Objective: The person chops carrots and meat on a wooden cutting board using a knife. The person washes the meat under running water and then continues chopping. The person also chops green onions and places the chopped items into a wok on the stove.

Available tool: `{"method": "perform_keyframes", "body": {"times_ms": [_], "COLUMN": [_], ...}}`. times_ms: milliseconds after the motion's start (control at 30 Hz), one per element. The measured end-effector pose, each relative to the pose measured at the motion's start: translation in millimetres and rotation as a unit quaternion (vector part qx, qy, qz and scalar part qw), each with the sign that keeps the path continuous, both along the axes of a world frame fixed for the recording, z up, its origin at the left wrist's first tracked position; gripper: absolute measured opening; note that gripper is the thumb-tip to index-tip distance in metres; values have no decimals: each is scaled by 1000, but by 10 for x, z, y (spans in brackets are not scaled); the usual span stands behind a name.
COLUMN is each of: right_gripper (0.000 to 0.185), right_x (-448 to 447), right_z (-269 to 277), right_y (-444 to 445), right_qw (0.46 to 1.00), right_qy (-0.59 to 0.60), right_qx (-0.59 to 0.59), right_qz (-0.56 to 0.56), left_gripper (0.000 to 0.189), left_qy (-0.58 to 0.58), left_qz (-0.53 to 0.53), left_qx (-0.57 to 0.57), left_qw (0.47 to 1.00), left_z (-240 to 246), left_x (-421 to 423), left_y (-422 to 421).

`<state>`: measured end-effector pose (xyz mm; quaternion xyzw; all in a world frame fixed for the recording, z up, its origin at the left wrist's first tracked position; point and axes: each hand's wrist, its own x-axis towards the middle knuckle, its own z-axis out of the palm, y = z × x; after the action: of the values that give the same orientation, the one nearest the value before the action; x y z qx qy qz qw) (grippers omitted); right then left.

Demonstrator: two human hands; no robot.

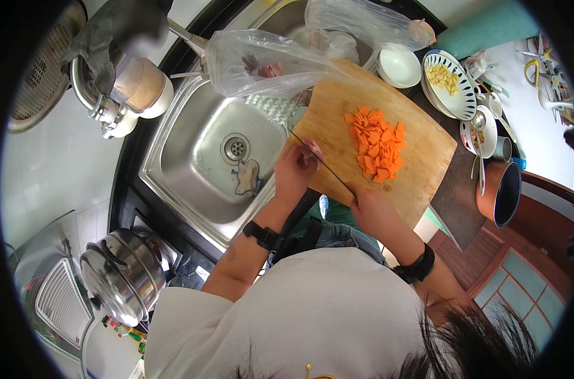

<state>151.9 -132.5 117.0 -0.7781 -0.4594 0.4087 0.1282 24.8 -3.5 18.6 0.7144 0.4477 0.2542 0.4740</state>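
A wooden cutting board (424, 156) lies in front of me, its left edge reaching over the steel sink. My right hand (370, 206) grips a kitchen knife (332, 170), seen nearly edge-on, with its blade pointing to the upper left. At the board's left edge, my left hand (296, 166) holds a small piece of raw meat (314, 149) against the blade. Fingers and knife hide part of the meat. A pile of sliced carrot (376, 144) rests on the board, right of the knife.
The steel sink (192, 166) holds a wet cloth (248, 176). Behind the board lies a clear plastic bag (230, 61) with meat inside. A white bowl (399, 68), a patterned bowl of chopped pale pieces (464, 90) and an orange pot (488, 199) stand rightward. A steel steamer pot (121, 275) is at left.
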Motion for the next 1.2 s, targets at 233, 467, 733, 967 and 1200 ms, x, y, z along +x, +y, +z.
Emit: {"method": "perform_keyframes", "body": {"times_ms": [233, 467, 733, 967, 1200], "right_gripper": [26, 30, 32, 34, 33], "right_x": [-20, 196, 285, 226, 203], "right_z": [-192, -104, 69, 82, 124], "right_y": [552, 279, 28, -27, -65], "right_qw": [996, 1000, 999, 996, 994], "right_qy": [-16, 12, -10, -30, -52], "right_qx": [15, 16, 14, -5, -17], "right_qz": [81, 22, 47, 78, 97], "left_gripper": [12, 17, 26, 26, 22], "left_qy": [15, -6, -35, 4, 37], "left_qz": [-39, -12, 48, 18, 6], "left_qx": [135, 158, 87, 192, 227], "left_qw": [990, 987, 994, 981, 973], "left_z": [-64, -177, -75, -143, -215], "left_x": [-62, -178, -110, -64, -76], "left_y": [-35, -136, -244, -201, -148]}}
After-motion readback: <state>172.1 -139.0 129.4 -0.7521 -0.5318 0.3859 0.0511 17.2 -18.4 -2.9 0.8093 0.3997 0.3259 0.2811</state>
